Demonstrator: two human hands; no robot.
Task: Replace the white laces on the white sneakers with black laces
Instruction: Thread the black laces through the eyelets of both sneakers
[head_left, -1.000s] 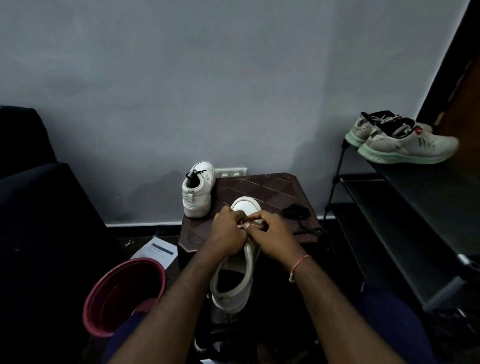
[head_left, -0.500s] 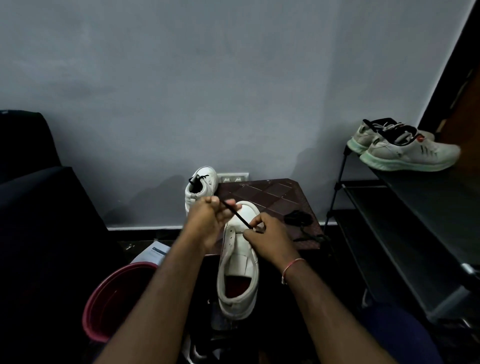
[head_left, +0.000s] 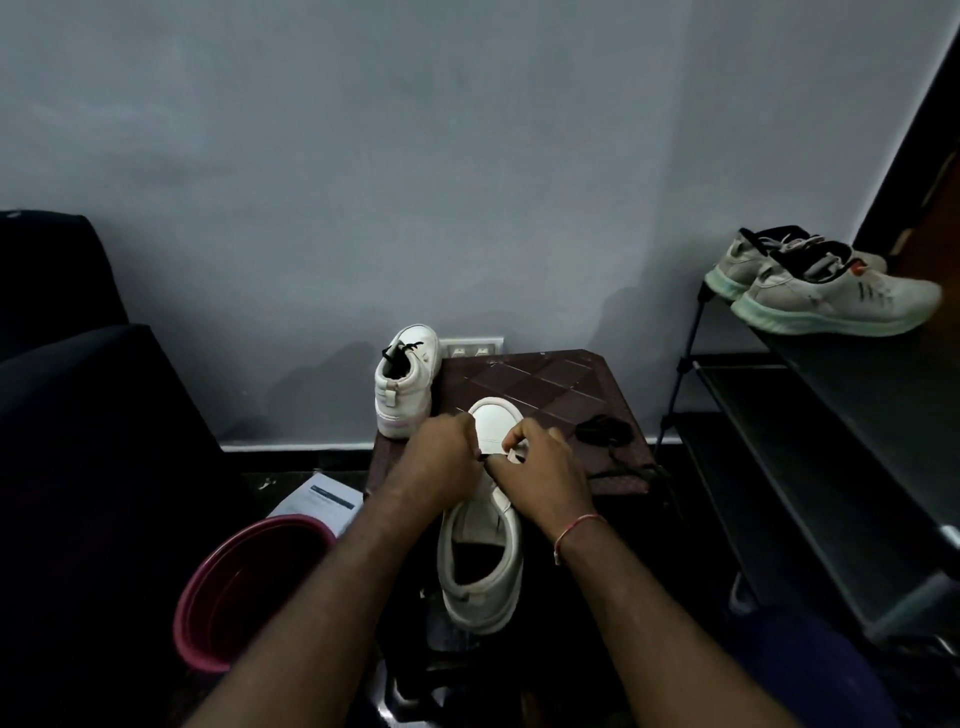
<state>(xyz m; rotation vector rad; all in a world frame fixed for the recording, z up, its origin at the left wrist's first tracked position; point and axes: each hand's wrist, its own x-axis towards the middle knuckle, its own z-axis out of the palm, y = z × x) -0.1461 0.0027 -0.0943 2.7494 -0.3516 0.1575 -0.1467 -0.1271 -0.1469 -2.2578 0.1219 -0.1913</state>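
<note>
White leather sneaker (head_left: 483, 525) lies toe-away, its front on the dark brown tiled table (head_left: 545, 384). Left hand (head_left: 441, 462) pinches the thin black lace (head_left: 485, 456); right hand (head_left: 540, 470) grips the sneaker's upper. Threading seems to be at the 1st eyelets; next, draw the lace through evenly.

Left hand (head_left: 441, 460), earlier up with the black lace (head_left: 484, 457) taut, now low beside the right hand (head_left: 543, 470).

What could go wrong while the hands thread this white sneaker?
The white leather sneaker seems to overhang the brown tiled table at its heel; a pull by the left hand on the thin black lace could tip it off. The loose black lace bundle near the edge might fall.
</note>
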